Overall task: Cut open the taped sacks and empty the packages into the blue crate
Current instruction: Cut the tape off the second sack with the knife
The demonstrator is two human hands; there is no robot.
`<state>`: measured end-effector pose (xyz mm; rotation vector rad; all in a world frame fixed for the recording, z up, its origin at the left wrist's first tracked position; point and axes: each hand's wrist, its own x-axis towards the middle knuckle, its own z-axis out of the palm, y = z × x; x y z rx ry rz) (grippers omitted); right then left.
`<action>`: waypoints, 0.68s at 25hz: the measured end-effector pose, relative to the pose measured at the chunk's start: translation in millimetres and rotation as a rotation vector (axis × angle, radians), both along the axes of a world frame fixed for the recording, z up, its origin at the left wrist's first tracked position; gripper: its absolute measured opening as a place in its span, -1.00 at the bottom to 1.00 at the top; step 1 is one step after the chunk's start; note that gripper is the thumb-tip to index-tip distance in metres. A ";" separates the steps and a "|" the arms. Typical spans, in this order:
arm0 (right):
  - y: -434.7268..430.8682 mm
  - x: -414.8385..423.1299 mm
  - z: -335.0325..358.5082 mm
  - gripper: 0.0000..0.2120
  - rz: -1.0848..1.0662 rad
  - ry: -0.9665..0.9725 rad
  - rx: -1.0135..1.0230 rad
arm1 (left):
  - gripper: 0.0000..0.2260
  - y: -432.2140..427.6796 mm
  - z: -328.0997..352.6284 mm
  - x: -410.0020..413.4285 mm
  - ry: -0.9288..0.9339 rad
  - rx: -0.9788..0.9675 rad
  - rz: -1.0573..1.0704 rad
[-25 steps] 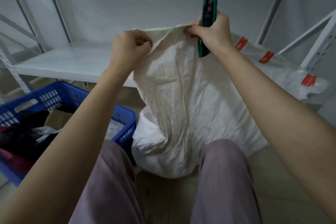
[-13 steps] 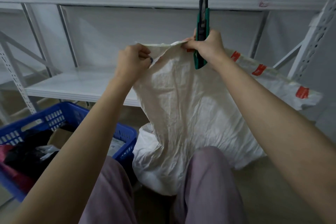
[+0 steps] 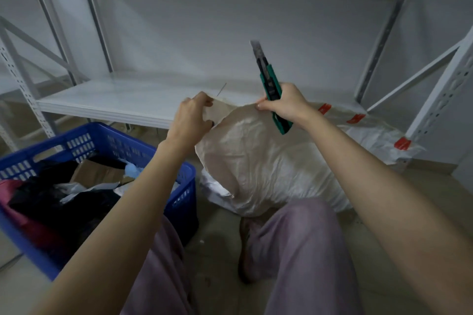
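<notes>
A white woven sack [image 3: 266, 161] stands on the floor in front of my knees, its top edge pulled up. My left hand [image 3: 190, 120] grips the sack's rim on the left. My right hand [image 3: 286, 105] pinches the rim on the right while also holding a green utility knife [image 3: 271, 87], blade out and pointing up. The blue crate [image 3: 179, 186] sits at my left, filled with dark and red packages and a brown parcel. What is inside the sack is hidden.
A white metal shelf rack [image 3: 122, 100] runs behind the sack, with a low shelf and slanted braces on both sides. Another white sack with red tape marks [image 3: 378, 135] lies at the right under the shelf. My legs in mauve trousers [image 3: 302, 250] are below.
Both hands have come down with the sack's rim, and the sack has slumped lower and wider. The knife has tilted from upright to leaning left. The camera has lifted, showing more shelf.
</notes>
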<state>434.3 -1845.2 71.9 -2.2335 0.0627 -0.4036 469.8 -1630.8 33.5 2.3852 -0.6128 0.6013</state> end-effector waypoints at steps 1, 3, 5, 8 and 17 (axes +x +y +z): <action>-3.3 3.8 -13.2 -0.85 -0.001 0.053 -0.018 | -0.63 -0.7 -13.0 2.4 0.021 0.036 -0.014; -10.5 10.8 -42.3 -0.83 0.027 0.156 0.011 | -0.63 -3.5 -39.7 8.0 0.070 0.101 -0.035; -18.2 19.3 -75.3 -0.87 0.073 0.252 0.098 | -0.63 -8.9 -66.7 17.0 0.120 0.159 -0.059; -24.1 23.3 -121.4 -0.90 0.103 0.382 0.123 | -0.57 -15.2 -108.7 27.7 0.201 0.271 -0.125; -60.6 25.5 -146.8 -0.80 0.161 0.386 -0.174 | -0.47 -59.3 -159.9 56.7 0.223 0.509 -0.385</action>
